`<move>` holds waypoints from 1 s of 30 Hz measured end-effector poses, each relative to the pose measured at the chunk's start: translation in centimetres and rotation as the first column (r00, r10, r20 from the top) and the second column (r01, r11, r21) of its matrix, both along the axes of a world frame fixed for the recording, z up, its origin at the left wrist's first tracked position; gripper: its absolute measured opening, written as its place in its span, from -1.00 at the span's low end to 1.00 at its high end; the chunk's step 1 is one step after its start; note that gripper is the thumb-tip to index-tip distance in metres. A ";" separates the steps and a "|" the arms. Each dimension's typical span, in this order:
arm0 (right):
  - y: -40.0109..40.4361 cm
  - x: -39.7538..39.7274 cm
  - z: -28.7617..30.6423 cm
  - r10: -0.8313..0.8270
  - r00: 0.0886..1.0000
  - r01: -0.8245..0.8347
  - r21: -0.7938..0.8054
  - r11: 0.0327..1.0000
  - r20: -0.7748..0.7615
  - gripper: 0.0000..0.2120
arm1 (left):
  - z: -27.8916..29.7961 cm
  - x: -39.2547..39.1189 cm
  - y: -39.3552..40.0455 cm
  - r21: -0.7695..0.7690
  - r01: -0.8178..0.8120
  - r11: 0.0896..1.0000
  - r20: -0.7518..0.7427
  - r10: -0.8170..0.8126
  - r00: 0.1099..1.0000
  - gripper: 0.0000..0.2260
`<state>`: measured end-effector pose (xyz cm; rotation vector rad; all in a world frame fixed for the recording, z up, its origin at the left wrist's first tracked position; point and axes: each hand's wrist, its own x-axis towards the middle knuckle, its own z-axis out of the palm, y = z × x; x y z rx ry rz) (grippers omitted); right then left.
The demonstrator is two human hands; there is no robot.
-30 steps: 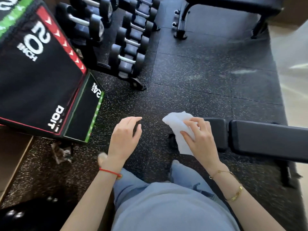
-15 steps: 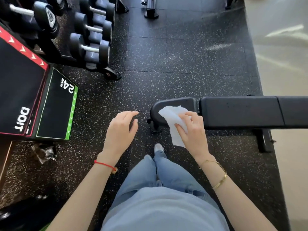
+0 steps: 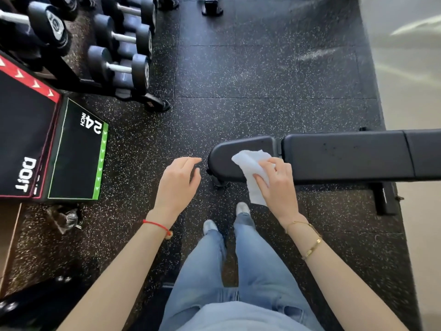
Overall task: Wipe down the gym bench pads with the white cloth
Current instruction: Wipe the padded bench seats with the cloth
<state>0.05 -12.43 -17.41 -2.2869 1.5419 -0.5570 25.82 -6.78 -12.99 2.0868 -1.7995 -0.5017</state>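
White cloth (image 3: 250,163) lies on the small bench pad (image 3: 241,151), under my right hand (image 3: 276,187). My fingers curl over it and press it down. One end hangs off the pad at 6 o'clock. The long pad (image 3: 346,156) sits at 3 o'clock. My left hand (image 3: 177,185) floats at 9 o'clock, fingers loose, holding nothing.

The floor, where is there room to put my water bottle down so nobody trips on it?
Bare rubber floor lies between the dumbbell rack and the pale walkway, beyond the bench pads. A smaller bare patch sits between the plyo box and the left hand. It is crowded by the rack's foot, and at the bench where the right hand holds the white cloth.
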 end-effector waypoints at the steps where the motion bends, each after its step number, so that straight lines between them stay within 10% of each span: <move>1: -1.0 -0.5 -0.7 0.013 1.000 -0.013 0.004 1.000 -0.006 -0.78 | -0.8 -0.5 -0.7 0.007 -0.008 1.000 0.005 0.008 1.000 -0.73; 22: -12.5 -0.7 -31.9 0.103 0.980 -0.110 -0.032 0.993 -0.168 -0.74 | -33.5 -3.7 -10.7 -0.078 -0.051 0.996 0.047 0.055 0.997 -0.73; 30: -11.9 -0.4 -40.2 0.337 0.911 -0.352 -0.026 0.936 -0.237 -0.42 | -44.2 -2.5 -11.5 -0.238 -0.002 0.971 0.111 0.030 0.993 -0.65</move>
